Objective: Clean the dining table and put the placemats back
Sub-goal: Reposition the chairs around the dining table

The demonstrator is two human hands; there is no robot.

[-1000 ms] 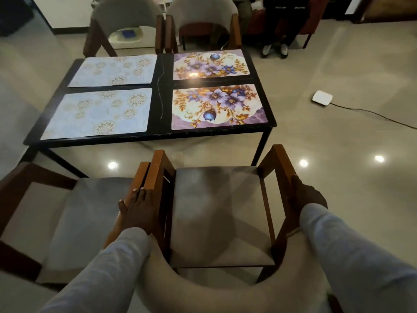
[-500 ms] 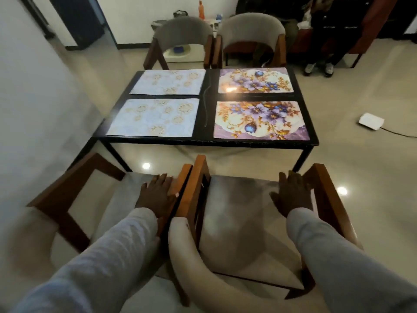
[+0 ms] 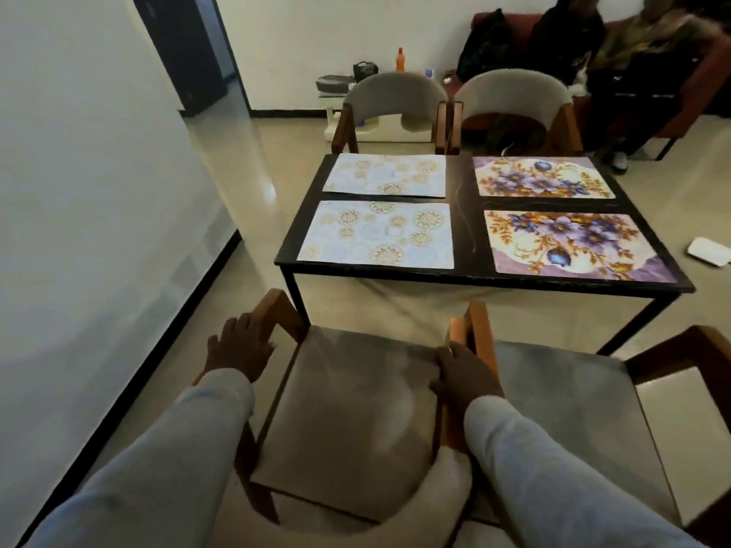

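The left hand [image 3: 239, 348] is laid on the left wooden armrest [image 3: 277, 314] of the near chair [image 3: 352, 413], its fingers curled over the top of the rail and gripping it. The right hand [image 3: 464, 375] is wrapped round the right armrest [image 3: 461, 334] of the same chair, fingers bent over the wood. A second chair [image 3: 569, 413] is set just beside it on the right, the two armrests touching or nearly so.

The dining table [image 3: 463, 215] is placed ahead of both hands, well apart from them, beyond the front edge of the chair seat. Its top is black, carried on thin dark legs. Four placemats are laid flat on it in two rows. The near-left placemat [image 3: 379, 235] and far-left placemat [image 3: 387, 174] are pale blue-white with gold round medallions. The near-right placemat [image 3: 569, 243] and far-right placemat [image 3: 542, 178] are printed with purple flowers and orange-gold leaves. A bare black strip is left between the left and right pairs.
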